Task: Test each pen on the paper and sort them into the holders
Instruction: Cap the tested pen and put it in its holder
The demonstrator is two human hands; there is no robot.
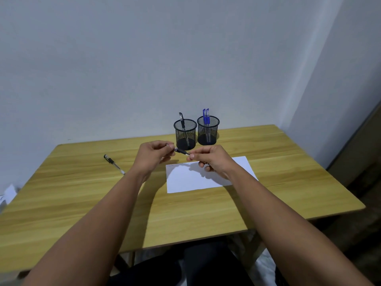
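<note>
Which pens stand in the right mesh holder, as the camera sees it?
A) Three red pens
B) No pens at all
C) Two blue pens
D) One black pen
C: two blue pens stand upright in the right mesh holder, while the left mesh holder holds a single black pen.

Head-worn camera looks forward and down, close over the table (82, 195).
</note>
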